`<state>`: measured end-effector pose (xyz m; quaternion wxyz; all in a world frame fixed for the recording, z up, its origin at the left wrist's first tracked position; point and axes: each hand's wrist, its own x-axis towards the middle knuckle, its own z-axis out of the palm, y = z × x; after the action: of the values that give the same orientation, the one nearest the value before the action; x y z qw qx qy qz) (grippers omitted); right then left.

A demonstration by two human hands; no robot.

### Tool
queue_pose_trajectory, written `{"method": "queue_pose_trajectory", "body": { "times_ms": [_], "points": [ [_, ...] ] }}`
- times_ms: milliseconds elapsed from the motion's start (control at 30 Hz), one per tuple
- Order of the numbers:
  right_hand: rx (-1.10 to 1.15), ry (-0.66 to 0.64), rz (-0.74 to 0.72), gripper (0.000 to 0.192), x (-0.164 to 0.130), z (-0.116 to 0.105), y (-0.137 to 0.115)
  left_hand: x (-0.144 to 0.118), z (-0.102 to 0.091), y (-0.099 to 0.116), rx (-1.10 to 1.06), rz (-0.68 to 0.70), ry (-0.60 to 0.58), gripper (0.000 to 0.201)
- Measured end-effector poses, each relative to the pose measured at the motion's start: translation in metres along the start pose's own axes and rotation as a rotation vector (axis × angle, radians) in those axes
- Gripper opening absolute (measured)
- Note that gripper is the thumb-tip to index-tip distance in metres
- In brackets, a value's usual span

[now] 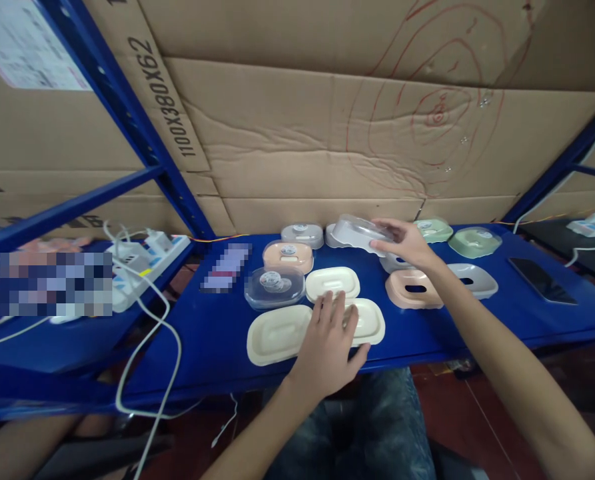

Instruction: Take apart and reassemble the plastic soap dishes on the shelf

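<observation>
My right hand (402, 240) is closed on the end of a pale grey plastic box with a clear lid (360, 231), which is tilted near the back of the shelf. My left hand (330, 350) lies with spread fingers across a cream oval tray (370, 321), holding nothing. To its left is another cream tray (277, 335), and a third cream tray (334, 283) lies just beyond the fingertips. A clear lid with a round sticker (276, 288) rests beside them. Under my right forearm are a peach piece with an oval hole (413, 289) and a grey one (470, 280).
At the back stand a peach box (288, 256), a grey box (302, 235) and green boxes (474, 241). A dark phone (541, 280) lies on the right. A power strip (152, 267) with white cables is at left, beside a blue post (177, 193). Cardboard (297, 133) closes the back.
</observation>
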<state>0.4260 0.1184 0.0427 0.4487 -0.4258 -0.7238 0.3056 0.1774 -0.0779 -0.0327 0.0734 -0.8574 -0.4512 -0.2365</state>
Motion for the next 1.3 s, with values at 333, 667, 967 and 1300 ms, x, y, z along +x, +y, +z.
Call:
{"method": "queue_pose_trajectory", "body": {
  "times_ms": [333, 667, 967, 1300],
  "points": [
    [0.274, 0.143, 0.019, 0.067, -0.015, 0.010, -0.019, 0.005, -0.005, -0.007, -0.030, 0.102, -0.005, 0.048],
    [0.390, 0.144, -0.004, 0.053, -0.009, 0.030, -0.004, 0.020, -0.047, -0.020, -0.200, 0.163, 0.206, 0.058],
    [0.286, -0.083, -0.208, 0.056, -0.026, 0.029, -0.038, 0.111, -0.072, -0.109, -0.799, -0.331, 0.051, 0.112],
    [0.627, 0.051, -0.027, 0.043, -0.029, 0.039, -0.035, 0.099, -0.072, -0.105, -0.788, -0.224, 0.200, 0.099]
  ]
}}
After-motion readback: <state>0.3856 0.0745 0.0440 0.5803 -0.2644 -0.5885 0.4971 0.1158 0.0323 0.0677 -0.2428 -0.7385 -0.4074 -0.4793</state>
